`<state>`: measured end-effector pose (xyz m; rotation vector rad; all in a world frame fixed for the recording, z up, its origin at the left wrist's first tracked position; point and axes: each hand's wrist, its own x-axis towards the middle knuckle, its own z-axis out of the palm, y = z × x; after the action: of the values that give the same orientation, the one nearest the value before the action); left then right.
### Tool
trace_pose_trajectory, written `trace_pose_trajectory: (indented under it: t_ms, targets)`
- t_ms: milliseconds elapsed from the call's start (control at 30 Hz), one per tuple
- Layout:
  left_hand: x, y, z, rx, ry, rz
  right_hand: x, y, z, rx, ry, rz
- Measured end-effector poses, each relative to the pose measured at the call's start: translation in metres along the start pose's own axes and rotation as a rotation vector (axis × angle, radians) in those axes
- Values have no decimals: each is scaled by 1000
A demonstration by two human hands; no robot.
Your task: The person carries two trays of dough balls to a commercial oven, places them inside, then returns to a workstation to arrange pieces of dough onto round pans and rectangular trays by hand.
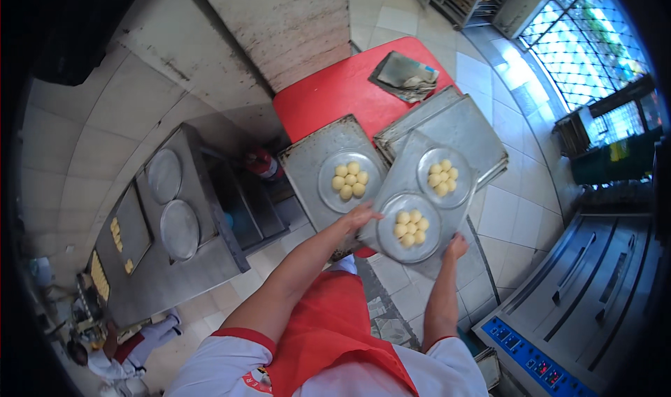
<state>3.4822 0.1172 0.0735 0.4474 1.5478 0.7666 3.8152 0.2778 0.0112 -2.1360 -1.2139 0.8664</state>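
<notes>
1. Baking tray (404, 180) held in both hands, over the near edge of the red table (328, 93), partly overlapping the trays below it.
2. Tray tilted in view: long axis runs from lower left, near the person, to upper right, toward the window (583, 40).
3. Two round metal plates on it, lined up along that axis: near plate (409, 227) with seven pale yellow dough balls (409, 226), far plate (443, 177) with about seven more.
4. Left hand (360, 217) on the tray's near-left edge, fingers stretched out flat along the rim, touching the near plate's edge; thumb hidden, so can't tell how tight the grip is.
5. Right hand (458, 246) closed over the tray's near-right edge, fingers curled under, thumb side on top.
6. Second tray (307, 166) flat on the table just left of it, carrying a third plate (349, 180) with six dough balls.
7. Stack of empty trays (465, 128) behind, under the held tray's far end.
8. Folded grey cloth (407, 75) at the table's far edge.
9. Steel counter (175, 257) to the left with two round pans (171, 201); well apart from the hands.
10. Oven control panel (531, 358) at lower right.
11. Red apron (328, 337) on the person, below the forearms.
</notes>
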Motion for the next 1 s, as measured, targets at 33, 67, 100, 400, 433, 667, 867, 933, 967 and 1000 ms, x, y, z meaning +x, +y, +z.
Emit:
trace_pose_trajectory:
  t_ms: [33, 67, 100, 400, 433, 667, 867, 933, 967, 1000]
  targets:
    - [-3, -1, 0, -137, -30, -5, 14, -9, 9, 21, -42, -115]
    - [-4, 33, 12, -213, -154, 16, 94, 42, 4, -344, 107, -645]
    - [-3, 30, 6, -473, -422, 21, 162, 69, 12, -659, 173, -923]
    - [-145, -127, -19, -594, -159, -15, -53, -84, 85, -59, -65, -726]
    - [-164, -139, -25, -594, -114, -10, -84, -92, 85, -1, -60, -783]
    - [-291, -214, -64, -772, 135, 81, -292, -95, 119, 130, -427, -805]
    - [-370, -308, -60, -833, 227, 325, -423, -90, 91, 16, -775, -1031]
    - [-394, -350, -56, -670, 311, 339, -462, -73, 83, 0, -798, -1068]
    - [-413, -362, -51, -638, 350, 296, -474, -60, 85, 5, -806, -1071]
    - [-430, -380, -51, -637, 340, 309, -491, -42, 85, 4, -791, -1080]
